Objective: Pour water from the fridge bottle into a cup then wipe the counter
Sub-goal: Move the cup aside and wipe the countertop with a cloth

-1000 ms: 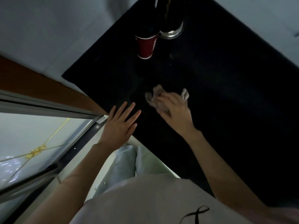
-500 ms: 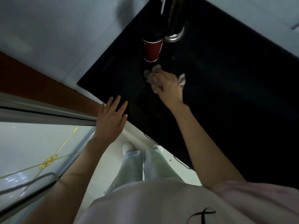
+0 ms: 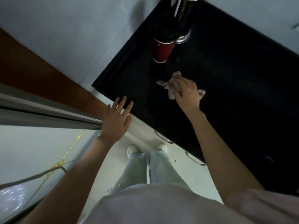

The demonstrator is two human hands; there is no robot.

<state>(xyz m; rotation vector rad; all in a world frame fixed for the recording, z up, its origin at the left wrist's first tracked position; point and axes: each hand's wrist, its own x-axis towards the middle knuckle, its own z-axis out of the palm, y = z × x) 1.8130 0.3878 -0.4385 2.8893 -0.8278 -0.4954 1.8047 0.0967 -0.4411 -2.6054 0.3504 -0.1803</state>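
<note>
Red cup (image 3: 162, 50): small white mark, unreadable. No other text.

The light is dim all over, and my black worktop (image 3: 234, 94) swallows nearly all of it, so its surface reads as one dark mass with little texture. The brightest patch is the pale floor (image 3: 139, 136) just below the worktop's near edge. A soft shadow lies on the grey wall (image 3: 80, 38) left of the worktop. Above the worktop's far end the red cup (image 3: 162, 51) catches a faint sheen, and the bottle (image 3: 186, 21) beside it is perhaps glass, too dark to judge. My hands look slightly smeared. Straight lines bow toward the frame edges from the wide lens.
</note>
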